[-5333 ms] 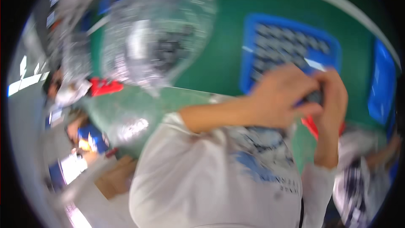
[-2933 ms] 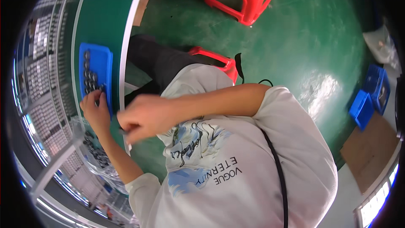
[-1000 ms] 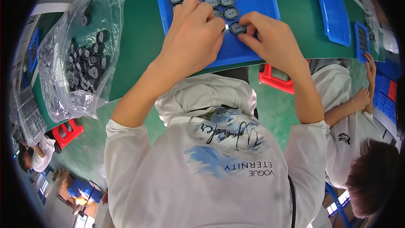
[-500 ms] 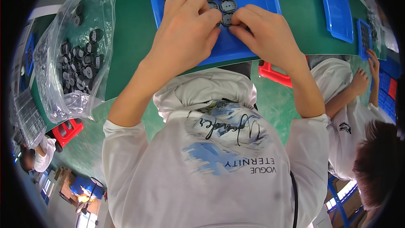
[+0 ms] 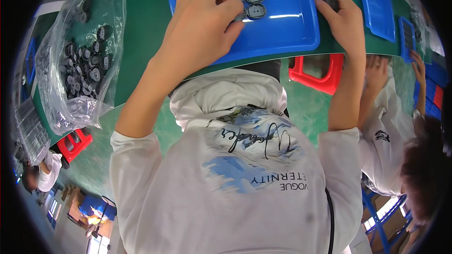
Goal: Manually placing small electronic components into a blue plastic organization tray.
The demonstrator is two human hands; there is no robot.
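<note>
Rows of dark grey oval plastic parts (image 5: 255, 11) lie in the blue tray (image 5: 287, 33) on the green table. My left hand (image 5: 202, 16) is over the tray's left side, fingers curled. Its thumb and forefinger close about one part at the near end of the rows, and the hand hides several others. Beyond the tray's right edge, my right hand (image 5: 347, 21) is closed on a dark oval part (image 5: 331, 2), held between thumb and fingers just above the table.
At the left, a clear plastic bag (image 5: 117, 42) holds many loose dark parts. Another blue tray (image 5: 376, 7) lies at the right. A red stool (image 5: 320, 77) stands below the table edge. A co-worker's hand (image 5: 376, 70) and forearm are close by my right arm.
My right hand has moved off the rows to the right, past the tray's edge, and now holds a dark part. My left hand has stayed at the rows. The co-worker's near hand has moved up.
</note>
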